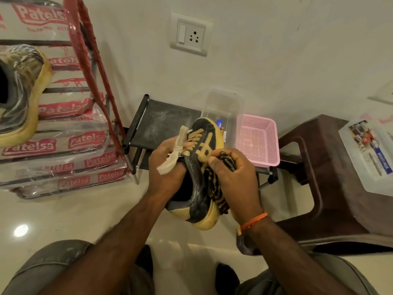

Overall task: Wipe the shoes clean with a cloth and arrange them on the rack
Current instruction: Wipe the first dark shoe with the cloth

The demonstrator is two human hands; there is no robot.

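You're mid-wipe on 1 shoe, held centre over the floor: left hand fingers curled round its collar, right hand pinching the striped cloth vs its side. 2nd shoe sits far left on the wrapped rack; this 1 looks still dusty, not racked yet.

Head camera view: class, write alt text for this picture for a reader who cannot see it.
A person's left hand holds a black and tan shoe while the right hand presses a dark striped cloth against its side. Behind it stand a low black rack, a pink basket and a brown stool; a second shoe sits at left.
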